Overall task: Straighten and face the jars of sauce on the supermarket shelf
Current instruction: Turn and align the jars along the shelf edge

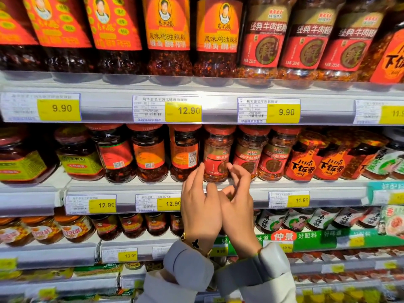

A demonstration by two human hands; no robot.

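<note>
A sauce jar (pixel 218 153) with a red lid and red label stands on the middle shelf (pixel 135 185), its label turned slightly right. My left hand (pixel 200 206) reaches up to its lower left side, fingers fairly straight, fingertips touching the glass. At the jar's lower right side is my right hand (pixel 239 206), its fingers loosely curled by the glass. The two thumbs meet in front of the shelf edge. Neither hand wraps the jar. Two matching jars (pixel 249 154) stand to its right. Left of it, three dark jars (pixel 150 154) show their back labels.
The upper shelf holds a row of tall chilli sauce jars (pixel 168 36). Yellow price tags (pixel 183 111) line the shelf rails. Orange-labelled jars (pixel 301 162) crowd the middle shelf at right, yellow-labelled jars (pixel 76 158) at left. Lower shelves carry more jars and pouches.
</note>
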